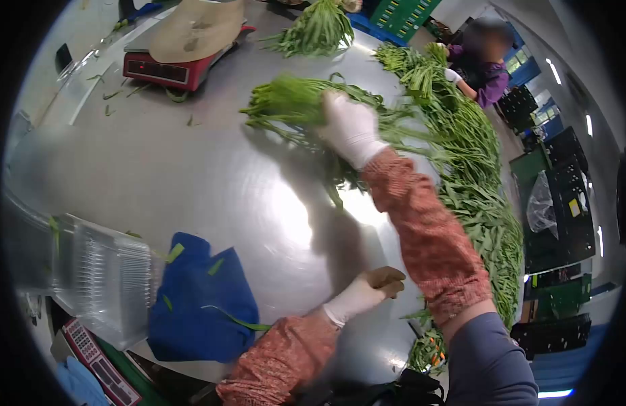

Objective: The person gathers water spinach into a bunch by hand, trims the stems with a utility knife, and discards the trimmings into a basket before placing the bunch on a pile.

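My right hand (352, 128), in a white glove, is closed around a bunch of long leafy green vegetables (286, 101). It is lifted over the metal table, and the bunch's left end is blurred by motion. Leaves hang below my wrist. My left hand (367, 291), gloved with brownish stained fingers, hovers above the near part of the table. Its fingers are loosely bent and a little apart, with nothing seen in them. To the right lies a long heap of the same greens (468, 155), beside my right forearm.
A red scale (161, 73) with a tan pan stands at the back left, near another bunch of greens (320, 30). Clear plastic trays (110, 277) and a blue cloth (198, 304) lie front left. Another person in purple (490, 81) handles greens at the far right.
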`<state>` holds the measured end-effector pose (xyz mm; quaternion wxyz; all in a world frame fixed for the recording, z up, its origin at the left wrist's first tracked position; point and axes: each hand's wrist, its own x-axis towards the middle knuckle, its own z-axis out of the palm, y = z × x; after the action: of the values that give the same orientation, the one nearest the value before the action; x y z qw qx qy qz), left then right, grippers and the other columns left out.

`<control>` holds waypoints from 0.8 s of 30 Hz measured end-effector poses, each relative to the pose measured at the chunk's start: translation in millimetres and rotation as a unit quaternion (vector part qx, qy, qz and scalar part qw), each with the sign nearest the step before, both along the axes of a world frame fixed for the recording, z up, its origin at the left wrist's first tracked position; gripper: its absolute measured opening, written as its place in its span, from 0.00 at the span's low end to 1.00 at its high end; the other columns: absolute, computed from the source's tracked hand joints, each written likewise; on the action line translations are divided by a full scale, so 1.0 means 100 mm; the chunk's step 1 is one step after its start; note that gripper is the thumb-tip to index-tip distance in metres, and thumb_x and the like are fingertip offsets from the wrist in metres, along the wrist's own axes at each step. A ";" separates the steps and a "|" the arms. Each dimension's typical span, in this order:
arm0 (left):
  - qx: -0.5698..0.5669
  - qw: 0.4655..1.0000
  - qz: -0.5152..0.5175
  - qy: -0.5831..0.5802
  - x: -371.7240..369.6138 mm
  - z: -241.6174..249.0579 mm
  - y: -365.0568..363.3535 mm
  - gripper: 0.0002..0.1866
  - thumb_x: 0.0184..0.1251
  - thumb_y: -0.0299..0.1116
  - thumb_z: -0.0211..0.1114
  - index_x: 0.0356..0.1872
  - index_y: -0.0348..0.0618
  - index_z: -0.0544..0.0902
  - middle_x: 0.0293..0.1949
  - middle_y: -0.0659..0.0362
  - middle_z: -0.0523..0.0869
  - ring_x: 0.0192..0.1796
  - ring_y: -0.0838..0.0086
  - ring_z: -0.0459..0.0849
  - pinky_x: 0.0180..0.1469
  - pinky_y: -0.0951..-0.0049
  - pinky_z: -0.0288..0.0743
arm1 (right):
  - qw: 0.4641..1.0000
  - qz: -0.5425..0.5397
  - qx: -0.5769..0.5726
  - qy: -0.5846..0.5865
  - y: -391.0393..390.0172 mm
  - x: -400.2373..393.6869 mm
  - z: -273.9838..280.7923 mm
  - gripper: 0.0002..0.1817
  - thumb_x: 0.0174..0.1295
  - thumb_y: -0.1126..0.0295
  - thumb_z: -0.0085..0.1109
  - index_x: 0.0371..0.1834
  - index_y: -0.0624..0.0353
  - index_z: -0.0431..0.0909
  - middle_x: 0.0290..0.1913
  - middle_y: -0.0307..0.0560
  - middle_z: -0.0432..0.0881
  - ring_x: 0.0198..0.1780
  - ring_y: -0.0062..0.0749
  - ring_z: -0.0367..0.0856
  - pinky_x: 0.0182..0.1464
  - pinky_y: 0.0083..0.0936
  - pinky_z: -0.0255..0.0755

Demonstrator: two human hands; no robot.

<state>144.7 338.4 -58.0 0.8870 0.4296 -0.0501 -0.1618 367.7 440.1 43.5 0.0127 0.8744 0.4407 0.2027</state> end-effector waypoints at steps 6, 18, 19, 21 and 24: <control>0.024 0.998 0.058 0.011 0.03 0.04 0.16 0.15 0.72 0.30 0.61 0.56 0.34 0.79 0.46 0.57 0.85 0.49 0.75 0.81 0.55 0.75 0.74 | 0.996 0.081 0.025 0.035 0.26 -0.06 -0.56 0.41 0.45 0.47 0.72 0.59 0.62 0.72 0.47 0.53 0.78 0.52 0.44 0.79 0.52 0.40 0.73; 0.001 0.996 0.094 -0.003 0.04 -0.09 0.14 0.16 0.72 0.34 0.63 0.54 0.34 0.79 0.39 0.58 0.85 0.41 0.78 0.81 0.45 0.76 0.76 | 0.991 0.098 -0.010 -0.088 0.67 0.88 -0.67 0.37 0.45 0.65 0.69 0.63 0.57 0.69 0.61 0.54 0.75 0.59 0.46 0.77 0.54 0.40 0.74; -0.003 0.996 0.090 0.011 0.04 -0.10 0.11 0.16 0.72 0.35 0.63 0.54 0.34 0.79 0.39 0.58 0.85 0.42 0.79 0.81 0.46 0.76 0.76 | 0.989 0.098 0.006 -0.107 0.75 1.01 -0.68 0.36 0.45 0.65 0.69 0.62 0.56 0.70 0.56 0.54 0.78 0.55 0.46 0.79 0.51 0.40 0.75; 0.013 0.996 0.088 0.008 0.05 -0.09 0.11 0.16 0.72 0.35 0.62 0.54 0.34 0.79 0.40 0.59 0.85 0.43 0.79 0.81 0.47 0.76 0.76 | 0.995 0.044 -0.017 -0.083 0.89 1.25 -0.67 0.36 0.47 0.61 0.69 0.62 0.56 0.70 0.51 0.54 0.81 0.51 0.45 0.81 0.50 0.40 0.76; 0.062 0.994 0.083 -0.017 0.05 -0.04 0.20 0.17 0.73 0.37 0.62 0.55 0.35 0.79 0.40 0.60 0.85 0.43 0.80 0.81 0.48 0.76 0.76 | 0.995 -0.034 -0.080 -0.041 1.05 1.29 -0.53 0.41 0.49 0.50 0.70 0.65 0.56 0.67 0.49 0.54 0.82 0.51 0.47 0.82 0.52 0.44 0.74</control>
<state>149.8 358.6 -61.9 0.8678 0.4895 -0.0198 -0.0833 496.9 545.3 -9.6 0.1073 0.8760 0.4247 0.2016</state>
